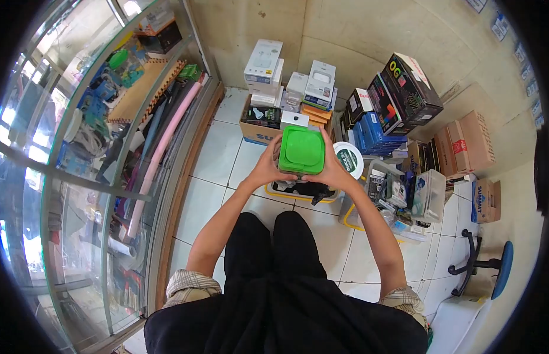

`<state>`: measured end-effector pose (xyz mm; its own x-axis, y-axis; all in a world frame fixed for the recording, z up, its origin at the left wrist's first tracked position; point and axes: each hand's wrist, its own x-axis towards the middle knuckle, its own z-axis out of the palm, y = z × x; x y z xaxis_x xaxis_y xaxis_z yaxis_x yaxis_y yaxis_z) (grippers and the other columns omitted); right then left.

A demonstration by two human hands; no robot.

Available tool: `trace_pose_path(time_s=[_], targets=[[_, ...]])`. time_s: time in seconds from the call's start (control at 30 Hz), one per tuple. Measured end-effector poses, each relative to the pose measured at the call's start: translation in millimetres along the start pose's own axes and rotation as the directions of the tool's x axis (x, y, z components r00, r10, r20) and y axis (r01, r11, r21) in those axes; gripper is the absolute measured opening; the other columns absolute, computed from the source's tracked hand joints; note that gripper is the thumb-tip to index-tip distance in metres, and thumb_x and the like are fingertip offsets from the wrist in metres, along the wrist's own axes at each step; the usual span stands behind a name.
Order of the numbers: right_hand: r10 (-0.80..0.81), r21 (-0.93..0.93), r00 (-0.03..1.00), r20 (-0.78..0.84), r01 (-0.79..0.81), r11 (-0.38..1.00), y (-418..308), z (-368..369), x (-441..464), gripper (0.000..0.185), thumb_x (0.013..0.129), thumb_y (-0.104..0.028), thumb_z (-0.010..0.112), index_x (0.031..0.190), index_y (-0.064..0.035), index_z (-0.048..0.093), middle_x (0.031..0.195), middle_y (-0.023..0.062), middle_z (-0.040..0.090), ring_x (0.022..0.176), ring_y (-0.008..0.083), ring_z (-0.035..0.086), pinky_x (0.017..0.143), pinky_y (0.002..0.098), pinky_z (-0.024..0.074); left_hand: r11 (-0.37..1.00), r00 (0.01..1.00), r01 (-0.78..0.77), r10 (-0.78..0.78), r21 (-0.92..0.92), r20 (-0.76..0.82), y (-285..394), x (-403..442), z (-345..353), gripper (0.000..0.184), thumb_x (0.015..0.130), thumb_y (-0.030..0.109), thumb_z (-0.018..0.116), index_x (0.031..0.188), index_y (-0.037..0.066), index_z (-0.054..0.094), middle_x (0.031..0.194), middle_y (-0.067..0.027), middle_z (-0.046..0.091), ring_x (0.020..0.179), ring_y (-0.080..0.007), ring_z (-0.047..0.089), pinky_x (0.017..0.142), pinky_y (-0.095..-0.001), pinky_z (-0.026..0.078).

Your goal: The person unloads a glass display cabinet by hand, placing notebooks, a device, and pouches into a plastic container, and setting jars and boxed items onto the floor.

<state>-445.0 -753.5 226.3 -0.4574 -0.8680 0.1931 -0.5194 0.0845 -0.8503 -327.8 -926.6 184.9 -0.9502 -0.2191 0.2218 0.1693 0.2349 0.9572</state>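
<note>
A square plastic jar with a bright green lid is held up in front of me between both hands. My left hand wraps its left side, and my right hand grips its right side; the thumbs come close together at the near edge. The lid sits on the jar, and what the jar contains is hidden. Below it on the floor is a yellow-rimmed bin with dark items in it. Just beyond the jar stands a cardboard box filled with small boxes.
A glass display cabinet runs along the left. To the right are a white round-lidded tub, a clear plastic container, stacked product boxes and brown cartons. A blue-seated chair is at far right.
</note>
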Motion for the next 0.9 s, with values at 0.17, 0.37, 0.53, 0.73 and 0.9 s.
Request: trace_pose_path(time_s=[0.17, 0.37, 0.53, 0.73, 0.9], targets=[[0.05, -0.203, 0.992, 0.116, -0.026, 0.979, 23.4, -4.6, 12.5, 0.119, 0.048, -0.019, 0.084, 0.138, -0.0053, 0.009, 0.13, 0.021, 0.027, 0.124, 0.038, 0.028, 0.104, 0.0417, 0.0252, 0.989, 0.988, 0.138, -0.133, -0.06, 0.082, -41.0, 10.3, 3.9, 0.116, 0.047, 0.019, 0.087, 0.135, 0.003, 0.014, 0.135, -0.0184, 0.029, 0.127, -0.0269, 0.031, 0.105, -0.0379, 0.026], [0.155, -0.546, 0.976, 0.155, -0.046, 0.836, 35.9, 3.9, 18.9, 0.113, 0.048, -0.032, 0.083, 0.135, -0.0016, 0.018, 0.122, 0.0202, 0.035, 0.118, 0.0367, 0.033, 0.103, 0.0463, 0.0243, 0.983, 0.985, 0.159, -0.151, -0.087, 0.086, -85.1, 9.7, 8.0, 0.115, 0.046, 0.019, 0.087, 0.135, 0.003, 0.016, 0.136, -0.0158, 0.028, 0.126, -0.0277, 0.03, 0.105, -0.0389, 0.028], [0.093, -0.686, 0.985, 0.148, 0.034, 0.727, 35.7, 14.9, 25.0, 0.113, 0.046, -0.042, 0.081, 0.133, 0.0003, 0.023, 0.119, 0.0186, 0.039, 0.114, 0.0341, 0.038, 0.103, 0.0517, 0.0178, 0.989, 0.983, 0.131, -0.14, 0.074, 0.119, -82.0, 9.6, -7.7, 0.114, 0.046, 0.019, 0.087, 0.135, 0.004, 0.018, 0.136, -0.0135, 0.029, 0.126, -0.0271, 0.03, 0.103, -0.0393, 0.031], [0.232, -0.767, 0.95, 0.21, 0.013, 0.642, 42.1, 21.9, 24.3, 0.115, 0.044, -0.051, 0.078, 0.13, 0.0042, 0.026, 0.116, 0.0176, 0.044, 0.116, 0.0327, 0.037, 0.104, 0.0556, 0.0117, 0.948, 0.966, 0.14, -0.194, 0.285, 0.17, -78.5, 14.5, -11.3, 0.111, 0.048, 0.023, 0.086, 0.135, 0.005, 0.019, 0.134, -0.0162, 0.032, 0.125, -0.031, 0.033, 0.102, -0.0396, 0.032], [0.287, -0.938, 0.944, 0.165, 0.06, 0.342, 44.7, 23.4, 17.7, 0.118, 0.043, -0.056, 0.076, 0.129, 0.0076, 0.026, 0.118, 0.018, 0.044, 0.117, 0.0305, 0.037, 0.103, 0.0609, 0.0047, 0.919, 0.973, 0.069, -0.147, 0.388, 0.177, -82.1, 15.8, 7.1, 0.111, 0.047, 0.022, 0.085, 0.134, 0.005, 0.018, 0.135, -0.0181, 0.029, 0.125, -0.0327, 0.032, 0.103, -0.0398, 0.031]])
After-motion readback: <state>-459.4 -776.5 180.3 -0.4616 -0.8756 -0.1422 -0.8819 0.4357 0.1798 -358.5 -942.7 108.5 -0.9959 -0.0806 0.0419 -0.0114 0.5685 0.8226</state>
